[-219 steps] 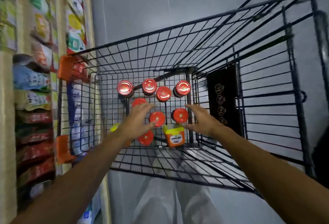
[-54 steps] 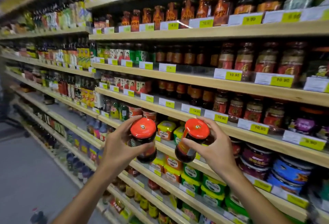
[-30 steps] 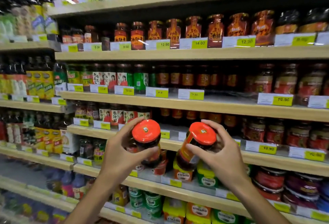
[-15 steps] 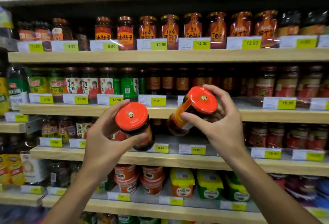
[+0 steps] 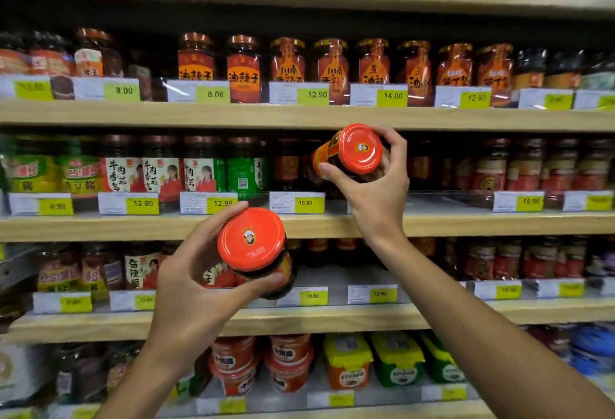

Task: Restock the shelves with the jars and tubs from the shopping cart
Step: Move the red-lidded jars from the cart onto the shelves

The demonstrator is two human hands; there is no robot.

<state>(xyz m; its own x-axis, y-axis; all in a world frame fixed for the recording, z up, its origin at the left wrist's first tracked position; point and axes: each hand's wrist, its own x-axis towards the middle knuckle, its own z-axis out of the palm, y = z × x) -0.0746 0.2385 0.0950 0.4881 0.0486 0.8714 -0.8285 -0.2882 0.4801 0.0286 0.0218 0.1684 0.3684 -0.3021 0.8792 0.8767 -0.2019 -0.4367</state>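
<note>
a shop aisle of pale wooden shelves [image 5: 299, 117] fills the head view, tier above tier of dark sauce jars behind white-and-yellow price tags. the landmark here is the yellow price tag marked 16.90 [image 5: 308, 203], clipped to the rail of the middle shelf.

just above and to the right of that tag, the person's right hand [image 5: 372, 185] grips a dark glass jar with a shiny red metal lid [image 5: 352, 150], thumb curled along its near side and fingers wrapped over the top and far side. the jar is tilted, lid facing the camera, and is held in the air in front of the open gap in the row behind the tag, not set down.

below and to the left of the tag, the left hand [image 5: 196, 282] holds a second red-lidded dark glass jar [image 5: 256, 249], fingers curled round the body under the lid, thumb across the front. it hangs in front of the next shelf down, clear of the board.

further below the tag, on the lowest tier in sight, sit stacked red plastic tubs [image 5: 233, 362] beside yellow-lidded orange and green tubs [image 5: 347, 363].
</note>
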